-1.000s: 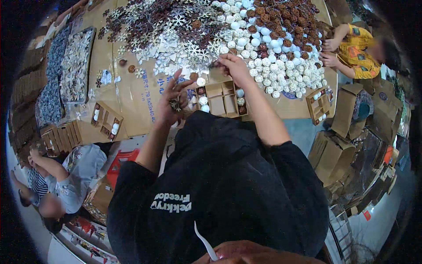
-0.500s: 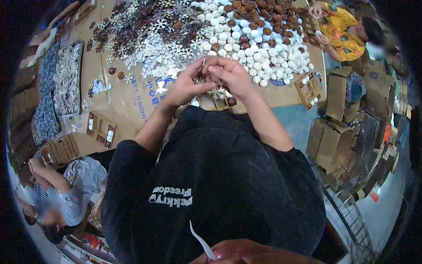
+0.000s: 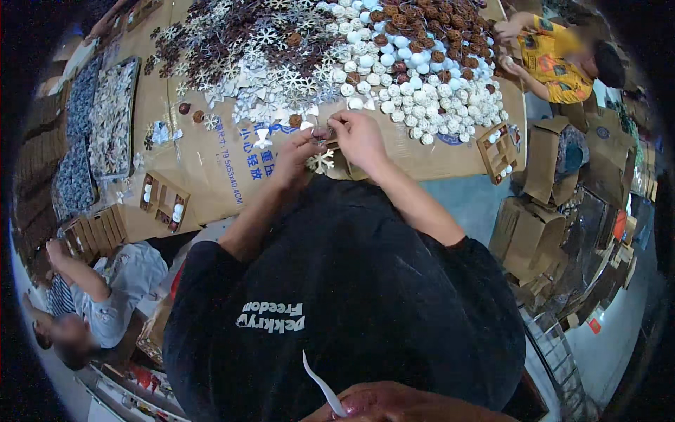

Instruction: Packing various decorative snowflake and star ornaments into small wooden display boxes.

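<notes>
Both of my hands are together over the near edge of the table, fingertips almost meeting. My left hand (image 3: 295, 158) is closed in a pinch, and a pale snowflake ornament (image 3: 320, 163) hangs just under its fingers. My right hand (image 3: 361, 143) pinches close to the left fingertips; what lies between its thumb and finger is too small to make out. Partly hidden beneath the hands is a wooden tray (image 3: 342, 167). Beyond them spread white woven balls (image 3: 422, 112), brown rattan balls (image 3: 450, 28), white bow-like pieces (image 3: 253, 95) and dark and pale snowflakes (image 3: 225, 49).
Divided wooden trays with balls stand at left (image 3: 163, 202) and right (image 3: 498, 152) on the cardboard-covered table (image 3: 204, 169). Far left are trays of white (image 3: 112, 119) and grey-blue pieces (image 3: 74, 172). A person in yellow (image 3: 555, 60) works at right, another in grey (image 3: 126, 285) at left. Cardboard boxes (image 3: 527, 228) stand on the right.
My hands have come slightly nearer to me and lower. The left hand has turned, and the snowflake now shows beneath its fingers. A brown ball beyond the hands is now uncovered.
</notes>
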{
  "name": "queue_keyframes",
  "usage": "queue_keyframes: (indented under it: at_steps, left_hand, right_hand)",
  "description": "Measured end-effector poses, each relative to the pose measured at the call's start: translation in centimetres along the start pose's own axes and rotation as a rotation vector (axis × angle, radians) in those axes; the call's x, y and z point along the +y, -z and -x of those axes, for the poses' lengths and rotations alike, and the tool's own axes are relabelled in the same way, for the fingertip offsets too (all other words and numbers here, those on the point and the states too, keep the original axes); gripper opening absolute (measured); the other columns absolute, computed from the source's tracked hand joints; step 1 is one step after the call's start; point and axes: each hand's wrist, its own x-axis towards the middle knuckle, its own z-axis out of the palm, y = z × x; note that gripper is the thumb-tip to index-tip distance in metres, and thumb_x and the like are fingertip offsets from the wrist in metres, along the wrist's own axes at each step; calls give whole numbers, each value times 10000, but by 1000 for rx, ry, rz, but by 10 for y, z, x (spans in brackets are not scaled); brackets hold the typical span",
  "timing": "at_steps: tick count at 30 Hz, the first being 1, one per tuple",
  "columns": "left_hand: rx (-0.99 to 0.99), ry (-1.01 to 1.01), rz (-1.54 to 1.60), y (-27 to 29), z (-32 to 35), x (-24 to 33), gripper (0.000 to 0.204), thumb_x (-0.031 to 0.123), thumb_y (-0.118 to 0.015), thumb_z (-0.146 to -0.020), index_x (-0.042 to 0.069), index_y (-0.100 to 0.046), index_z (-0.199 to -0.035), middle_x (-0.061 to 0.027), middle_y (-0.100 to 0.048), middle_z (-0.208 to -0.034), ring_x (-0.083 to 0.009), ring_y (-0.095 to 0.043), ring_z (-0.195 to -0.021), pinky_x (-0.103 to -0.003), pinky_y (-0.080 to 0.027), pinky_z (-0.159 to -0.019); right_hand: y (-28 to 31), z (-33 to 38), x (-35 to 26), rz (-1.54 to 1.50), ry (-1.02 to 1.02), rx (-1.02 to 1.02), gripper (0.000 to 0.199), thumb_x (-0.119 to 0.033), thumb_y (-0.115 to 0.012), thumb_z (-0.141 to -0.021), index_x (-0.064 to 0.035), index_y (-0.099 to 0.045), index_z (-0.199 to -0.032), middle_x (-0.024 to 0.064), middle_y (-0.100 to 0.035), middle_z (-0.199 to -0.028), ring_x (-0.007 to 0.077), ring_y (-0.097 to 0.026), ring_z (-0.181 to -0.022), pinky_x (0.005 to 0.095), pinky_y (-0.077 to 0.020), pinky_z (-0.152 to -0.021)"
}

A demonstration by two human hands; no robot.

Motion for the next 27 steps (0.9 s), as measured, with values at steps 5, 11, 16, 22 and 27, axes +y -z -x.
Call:
queue_keyframes:
  at_steps: [5, 11, 16, 22, 27]
  left_hand:
    - [-206, 37, 218, 16, 19, 17, 674, 10, -494, -763, 38, -392, -1429, -65, -586, -1101, -208, -610, -1032, -333, -540, -805]
    - [-252, -19, 415, 23, 3, 17, 824, 62, -499, -778, 146, -235, -1554, -1, -449, -808, -145, -504, -827, -320, -465, -676]
    - [-53, 81, 197, 16, 8, 26, 793, 581, -563, -915, 215, -258, -1549, 26, -442, -754, -117, -469, -765, -304, -463, -711]
    - [-20, -47, 206, 22, 6, 21, 631, 327, -529, -1001, 127, -271, -1540, 21, -483, -785, -132, -514, -803, -303, -494, -792]
    - [89, -180, -228, 30, -10, 15, 572, 174, -521, -1008, 92, -299, -1528, -20, -614, -975, -74, -511, -723, -240, -457, -696]
  right_hand:
    - [-28, -27, 14, -170, 84, -426, 195, -155, -593, -859, -39, -713, -960, 173, -705, -902, 337, -670, -898, 395, -523, -797]
    - [-78, -116, 109, 182, -220, -138, 241, -199, -554, -867, -38, -686, -987, 192, -710, -972, 336, -684, -922, 443, -537, -798]
    - [-80, -142, 117, 537, -291, -154, 266, -168, -503, -888, -60, -706, -1021, 182, -710, -1022, 360, -687, -963, 469, -547, -812]
    - [-74, -132, 119, 426, -171, -87, 258, -221, -541, -860, -63, -725, -945, 188, -707, -954, 345, -689, -886, 462, -543, -780]
    - [-53, -105, 109, -485, -269, -172, 162, -195, -636, -856, -39, -674, -879, 102, -687, -795, 208, -617, -633, 330, -474, -580]
